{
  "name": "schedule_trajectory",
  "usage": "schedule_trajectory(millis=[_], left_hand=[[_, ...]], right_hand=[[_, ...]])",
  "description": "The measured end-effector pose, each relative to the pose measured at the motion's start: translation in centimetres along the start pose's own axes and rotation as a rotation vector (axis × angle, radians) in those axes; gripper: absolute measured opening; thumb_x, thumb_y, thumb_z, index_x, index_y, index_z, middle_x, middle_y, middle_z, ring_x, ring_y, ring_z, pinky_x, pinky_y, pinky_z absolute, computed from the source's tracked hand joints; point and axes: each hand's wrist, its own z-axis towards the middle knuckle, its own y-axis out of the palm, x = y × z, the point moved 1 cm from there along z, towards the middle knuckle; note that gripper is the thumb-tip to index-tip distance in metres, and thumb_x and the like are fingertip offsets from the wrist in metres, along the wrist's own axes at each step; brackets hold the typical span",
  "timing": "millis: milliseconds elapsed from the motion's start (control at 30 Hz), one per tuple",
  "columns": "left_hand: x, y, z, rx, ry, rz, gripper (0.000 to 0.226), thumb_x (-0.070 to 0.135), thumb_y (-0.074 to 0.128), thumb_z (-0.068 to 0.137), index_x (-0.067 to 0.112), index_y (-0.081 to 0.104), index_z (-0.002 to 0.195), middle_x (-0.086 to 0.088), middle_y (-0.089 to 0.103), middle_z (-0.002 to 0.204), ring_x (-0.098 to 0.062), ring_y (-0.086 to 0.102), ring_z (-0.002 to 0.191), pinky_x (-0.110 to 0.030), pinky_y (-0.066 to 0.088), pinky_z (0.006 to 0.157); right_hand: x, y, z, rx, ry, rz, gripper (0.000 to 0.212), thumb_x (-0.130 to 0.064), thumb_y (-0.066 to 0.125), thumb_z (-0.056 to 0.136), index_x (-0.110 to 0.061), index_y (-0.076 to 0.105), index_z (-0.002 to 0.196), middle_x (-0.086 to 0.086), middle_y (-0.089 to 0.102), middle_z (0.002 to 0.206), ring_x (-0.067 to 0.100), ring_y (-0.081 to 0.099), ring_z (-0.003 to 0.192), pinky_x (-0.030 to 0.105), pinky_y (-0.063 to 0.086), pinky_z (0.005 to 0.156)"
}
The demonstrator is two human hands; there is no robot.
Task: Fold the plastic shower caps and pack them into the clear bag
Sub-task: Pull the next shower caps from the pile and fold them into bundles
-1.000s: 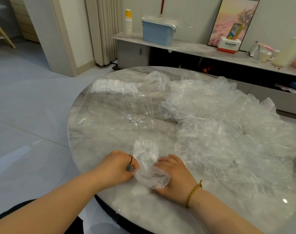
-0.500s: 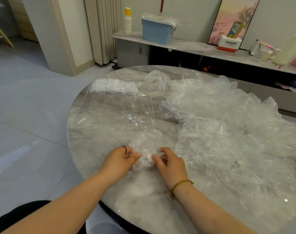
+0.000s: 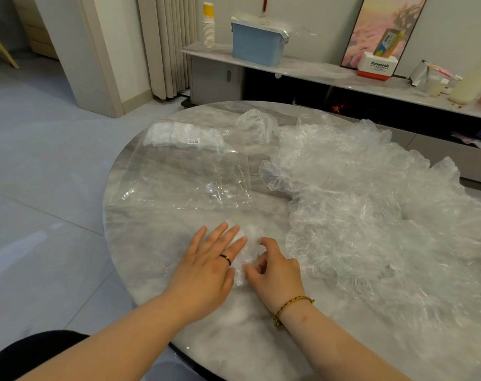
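Head view: marble table (image 3: 233,342) with shower caps (image 3: 371,204), tiled floor (image 3: 41,188), sideboard (image 3: 214,78) behind.

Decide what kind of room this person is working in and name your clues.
Probably a home living room: a round marble table, a low sideboard with a framed picture leaning against the wall, and a floor-length curtain.

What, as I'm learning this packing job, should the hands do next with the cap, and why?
Probably the right hand should fold the edge it pinches over onto the shower cap, while the left hand presses flat on it. The cap looks only loosely bunched and lies outside the clear bag.
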Motion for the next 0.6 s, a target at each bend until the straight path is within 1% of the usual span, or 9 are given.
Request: schedule_trajectory(millis=[133, 233, 267, 300, 367, 433, 467, 533, 600], left_hand=[[-0.2, 0.8, -0.2, -0.236, -0.009, 0.084, 0.054, 0.037, 0.035, 0.079, 0.010, 0.065, 0.114, -0.005, 0.064, 0.119, -0.018, 0.048, 0.120, -0.032, 0.010, 0.107], [-0.2, 0.9, -0.3, -0.321, -0.089, 0.122, 0.061, 0.042, 0.032, 0.077, 0.006, 0.065, 0.114, -0.007, 0.064, 0.120, -0.019, 0.059, 0.113, -0.028, 0.006, 0.108], [-0.1, 0.8, -0.3, -0.338, -0.126, 0.102, 0.070, 0.045, 0.026, 0.077, 0.001, 0.056, 0.123, -0.012, 0.055, 0.130, -0.020, 0.052, 0.121, -0.025, -0.002, 0.110], [-0.2, 0.8, -0.1, -0.316, -0.148, 0.074, 0.083, 0.049, 0.013, 0.076, -0.004, 0.035, 0.136, -0.016, 0.033, 0.145, -0.019, 0.031, 0.135, -0.020, -0.015, 0.108], [-0.3, 1.1, -0.2, -0.281, -0.104, 0.100, 0.094, 0.054, -0.015, 0.060, 0.005, -0.011, 0.141, 0.001, -0.018, 0.146, -0.008, -0.021, 0.132, -0.017, -0.032, 0.097], [-0.3, 0.9, 0.0, -0.341, -0.078, 0.061, 0.103, 0.053, -0.022, 0.051, 0.010, -0.016, 0.144, 0.005, -0.024, 0.149, -0.002, -0.030, 0.122, -0.020, -0.029, 0.100], [-0.2, 0.8, 0.1, -0.356, -0.083, 0.063, 0.105, 0.052, -0.023, 0.050, 0.010, -0.015, 0.145, 0.002, -0.021, 0.152, -0.001, -0.030, 0.122, -0.022, -0.026, 0.101], [-0.4, 1.0, 0.1, -0.359, -0.104, 0.060, 0.105, 0.050, -0.024, 0.049, 0.009, -0.014, 0.146, -0.001, -0.018, 0.155, -0.002, -0.028, 0.129, -0.024, -0.024, 0.102], [-0.3, 1.1, 0.1, -0.364, -0.106, 0.058, 0.104, 0.049, -0.025, 0.049, 0.010, -0.015, 0.145, -0.001, -0.018, 0.155, -0.005, -0.025, 0.134, -0.025, -0.023, 0.103]], right_hand=[[-0.2, 0.2, -0.1, 0.091, -0.061, -0.031, 0.057, -0.020, 0.045, 0.088, -0.017, 0.025, 0.142, 0.000, 0.043, 0.133, 0.014, 0.043, 0.122, 0.019, 0.023, 0.103], [-0.1, 1.2, 0.1, 0.228, -0.303, -0.216, 0.057, -0.015, 0.035, 0.072, -0.011, 0.040, 0.128, 0.015, 0.053, 0.131, 0.023, 0.043, 0.123, 0.026, 0.031, 0.105], [-0.1, 1.5, 0.1, 0.198, -0.359, -0.260, 0.056, -0.014, 0.034, 0.070, -0.011, 0.042, 0.125, 0.015, 0.056, 0.128, 0.021, 0.042, 0.121, 0.029, 0.027, 0.105], [-0.1, 1.8, 0.1, 0.167, -0.395, -0.307, 0.055, -0.014, 0.033, 0.069, -0.012, 0.043, 0.123, 0.012, 0.058, 0.126, 0.019, 0.044, 0.120, 0.030, 0.023, 0.105], [-0.3, 1.7, 0.6, 0.078, -0.375, -0.367, 0.054, -0.017, 0.032, 0.068, -0.015, 0.048, 0.119, 0.004, 0.063, 0.121, 0.017, 0.056, 0.115, 0.030, 0.028, 0.103], [-0.9, 1.7, 1.1, -0.005, -0.311, -0.434, 0.062, -0.024, 0.024, 0.068, -0.013, 0.058, 0.120, 0.004, 0.060, 0.126, 0.017, 0.059, 0.114, 0.027, 0.035, 0.104], [-1.2, 1.8, 1.3, -0.064, -0.286, -0.438, 0.075, -0.030, 0.013, 0.068, -0.009, 0.052, 0.129, 0.007, 0.048, 0.139, 0.019, 0.048, 0.127, 0.027, 0.025, 0.110], [-1.3, 2.3, 1.7, -0.173, -0.263, -0.401, 0.100, -0.040, -0.012, 0.056, -0.011, 0.017, 0.147, 0.003, 0.007, 0.156, 0.015, 0.007, 0.144, 0.021, -0.012, 0.108], [-1.2, 2.5, 1.7, -0.229, -0.215, -0.399, 0.106, -0.042, -0.022, 0.049, -0.016, 0.002, 0.149, -0.002, -0.007, 0.156, 0.010, -0.007, 0.143, 0.018, -0.020, 0.101]])
